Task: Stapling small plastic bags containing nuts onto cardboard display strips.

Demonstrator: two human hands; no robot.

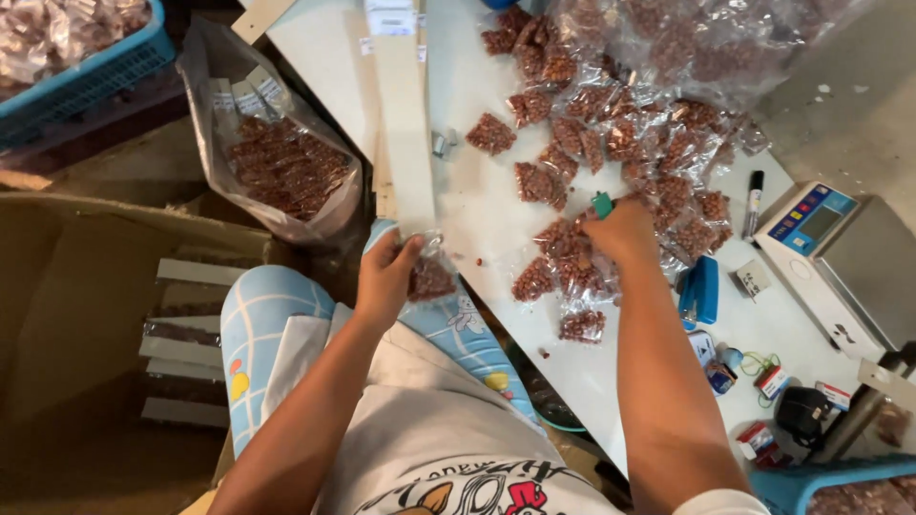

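A: We log the left hand (385,277) first. Its fingers are closed in a pinch on the top of one small packet (431,278), a clear film bag of reddish-brown nuts. The packet hangs off the table edge (496,286), above our lap.

B: Handling, as we judge it: light, soft film, slippery, contents loose and shifting. Crushing looks unlikely; tearing the film is possible. Best hold is the flat top strip, where nothing bulges. That is where we have it.

A: Right hand (622,234): curled shut around a small green tool (602,204), of which only the tip shows. What kind of tool, we cannot tell. The hand rests on the pile (611,143) of like packets spread over the white table.

B: Pose: left forearm comes up from the lap, wrist bent inward, thumb toward the table. Right arm is stretched forward, palm down, knuckles up.

A: Around us: a blue stapler (701,291) just beside the right forearm, a scale (840,257) further right, a marker (754,195) between pile and scale. A large bag (281,162) of filled packets stands left of the table, near the left hand.
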